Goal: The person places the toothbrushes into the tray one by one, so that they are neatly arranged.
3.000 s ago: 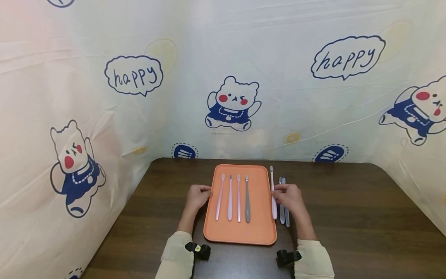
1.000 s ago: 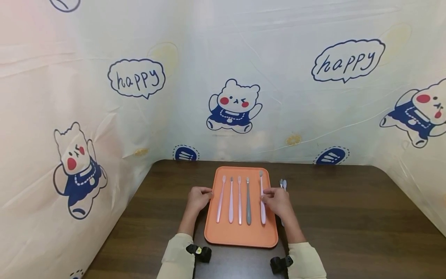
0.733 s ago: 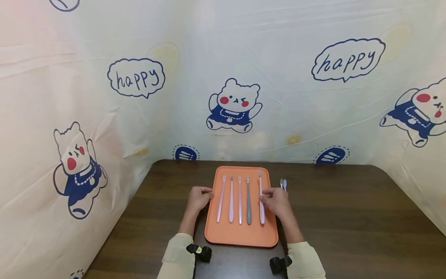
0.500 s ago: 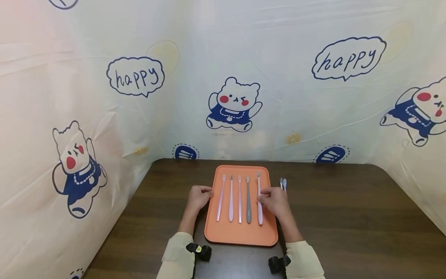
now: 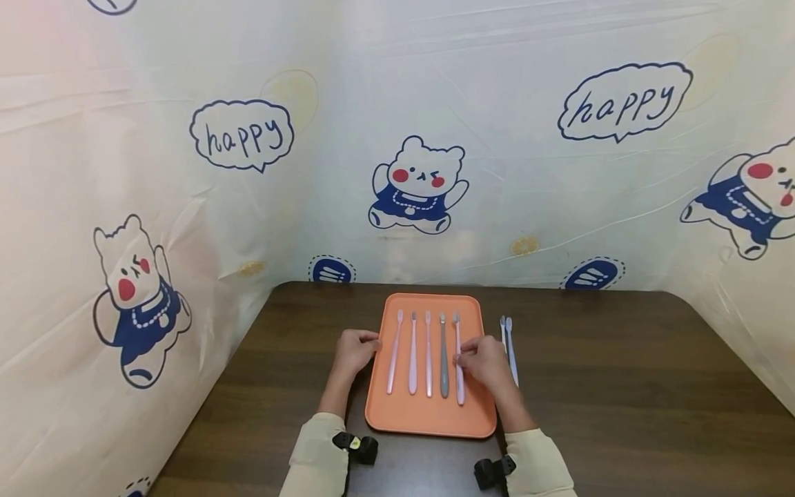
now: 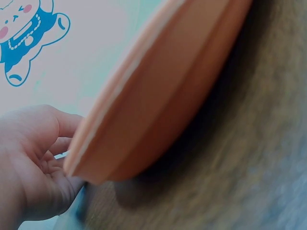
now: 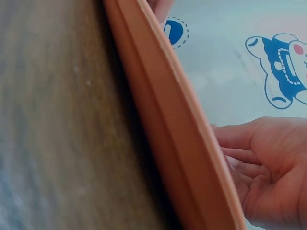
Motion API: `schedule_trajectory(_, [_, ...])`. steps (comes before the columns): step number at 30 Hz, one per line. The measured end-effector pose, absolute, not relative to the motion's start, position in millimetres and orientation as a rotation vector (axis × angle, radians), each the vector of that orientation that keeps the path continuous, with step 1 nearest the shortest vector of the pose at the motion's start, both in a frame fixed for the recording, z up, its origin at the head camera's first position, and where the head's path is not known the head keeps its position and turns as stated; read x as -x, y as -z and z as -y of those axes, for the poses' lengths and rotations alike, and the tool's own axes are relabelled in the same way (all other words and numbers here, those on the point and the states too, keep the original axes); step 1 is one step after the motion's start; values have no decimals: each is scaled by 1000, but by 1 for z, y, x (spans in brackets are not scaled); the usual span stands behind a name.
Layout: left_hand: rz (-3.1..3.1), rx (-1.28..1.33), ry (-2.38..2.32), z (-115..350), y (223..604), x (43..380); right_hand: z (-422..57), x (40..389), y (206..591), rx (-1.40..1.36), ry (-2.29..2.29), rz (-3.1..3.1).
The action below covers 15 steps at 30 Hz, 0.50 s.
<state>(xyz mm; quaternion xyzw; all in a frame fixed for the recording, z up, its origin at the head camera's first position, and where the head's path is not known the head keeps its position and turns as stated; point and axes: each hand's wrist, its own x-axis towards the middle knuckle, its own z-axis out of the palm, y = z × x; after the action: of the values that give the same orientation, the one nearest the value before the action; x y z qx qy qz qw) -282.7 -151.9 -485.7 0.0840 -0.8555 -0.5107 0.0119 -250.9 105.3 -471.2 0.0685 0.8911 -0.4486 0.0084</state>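
An orange tray (image 5: 428,422) lies on the dark table, with several toothbrushes side by side in it. My left hand (image 5: 354,351) holds the tray's left rim between thumb and fingers; the left wrist view shows this hand (image 6: 38,158) at the rim from the side. Over the tray's right half, my right hand (image 5: 486,360) pinches a pale pink toothbrush (image 5: 459,390) by its middle, head pointing away from me. Just left of it lies a grey-green toothbrush (image 5: 444,373). In the right wrist view the tray wall (image 7: 168,105) hides the toothbrush and my right fingertips.
Two more toothbrushes lie on the table to the right of the tray, one of them a blue toothbrush (image 5: 511,348), partly behind my right hand. The wooden table (image 5: 621,373) stretches out on both sides. A printed curtain (image 5: 497,172) closes off the back and sides.
My right hand has carried the pale pink toothbrush leftward from beyond the tray's right edge to beside the grey-green one. My left hand has stayed on the tray rim.
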Motion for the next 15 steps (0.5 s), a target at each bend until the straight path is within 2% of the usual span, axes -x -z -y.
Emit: schedule_trajectory(15, [2667, -264, 1601, 152, 487, 283, -102, 255, 477, -219, 1273, -2923])
